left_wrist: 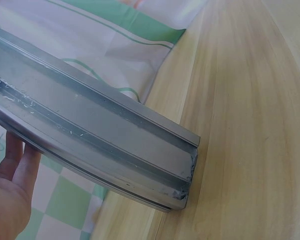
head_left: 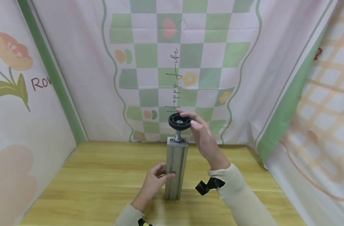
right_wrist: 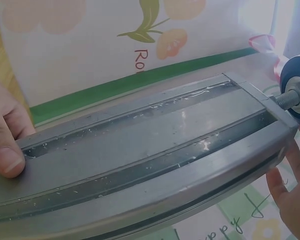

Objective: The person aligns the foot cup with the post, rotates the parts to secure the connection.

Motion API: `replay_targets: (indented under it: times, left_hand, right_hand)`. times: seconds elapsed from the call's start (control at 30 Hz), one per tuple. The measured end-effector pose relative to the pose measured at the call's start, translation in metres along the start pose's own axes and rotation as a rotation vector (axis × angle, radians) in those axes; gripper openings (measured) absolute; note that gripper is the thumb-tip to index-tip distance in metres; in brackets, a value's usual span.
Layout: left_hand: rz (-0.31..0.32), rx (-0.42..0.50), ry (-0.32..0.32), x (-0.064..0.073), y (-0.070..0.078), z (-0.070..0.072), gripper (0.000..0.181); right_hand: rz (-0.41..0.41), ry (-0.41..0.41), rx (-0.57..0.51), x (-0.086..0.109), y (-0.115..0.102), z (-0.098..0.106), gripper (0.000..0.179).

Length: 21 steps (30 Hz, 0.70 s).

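A grey slotted aluminium profile [head_left: 176, 169] stands upright on the wooden table, an end plate with screws capping its top. From that plate rises a threaded stud [right_wrist: 290, 99] carrying a round black levelling foot [head_left: 174, 125], its ribbed hollow side facing up. My left hand [head_left: 157, 179] grips the profile around its middle, thumb across the near face. At the foot's right side, my right hand [head_left: 203, 135] holds the rim, with fingers over the top and the thumb at the edge. The profile's lower end [left_wrist: 187, 172] meets the table in the left wrist view.
The wooden table [head_left: 104, 175] spreads out around the profile. Printed curtains [head_left: 143, 53] hang behind it and along both sides. A black strap [head_left: 210, 185] with a loose end hangs at my right sleeve. Small pale shavings [right_wrist: 140, 116] lie in the profile's slots.
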State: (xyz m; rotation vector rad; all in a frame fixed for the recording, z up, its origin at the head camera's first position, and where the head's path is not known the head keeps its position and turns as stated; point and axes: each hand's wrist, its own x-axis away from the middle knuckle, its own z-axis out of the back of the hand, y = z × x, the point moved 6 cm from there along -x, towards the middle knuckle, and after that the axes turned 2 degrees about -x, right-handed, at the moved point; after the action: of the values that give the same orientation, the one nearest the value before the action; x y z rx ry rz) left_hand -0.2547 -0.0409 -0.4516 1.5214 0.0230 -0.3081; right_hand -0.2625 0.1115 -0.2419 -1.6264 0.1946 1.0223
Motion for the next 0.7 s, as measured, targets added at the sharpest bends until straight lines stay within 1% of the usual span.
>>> replay_targets:
  times: [0.17,0.3,0.43,0.6,0.7]
  left_hand:
    - [-0.002,-0.009,0.006,-0.0001,-0.001,0.0003,0.042]
    - [-0.007,-0.005,0.006,-0.0001,-0.0004,0.0002,0.043]
    - [-0.007,-0.003,0.005,-0.0001,-0.0001,0.0002,0.044]
    - [0.002,-0.002,0.007,0.0,-0.001,0.0005,0.043]
    - [0.004,0.0,0.009,-0.0004,-0.0016,0.0005,0.043]
  right_hand:
    - [-0.004,0.031,0.03,0.0031,0.002,0.0018,0.031]
    - [0.017,0.054,0.077,0.0039,0.0017,0.002,0.027]
    - [0.04,0.087,0.146,0.0042,0.0001,0.0019,0.024]
    - [0.05,0.145,0.227,0.0071,-0.0024,0.0009,0.017]
    - [0.072,0.182,0.293,0.0094,-0.0062,-0.0009,0.018]
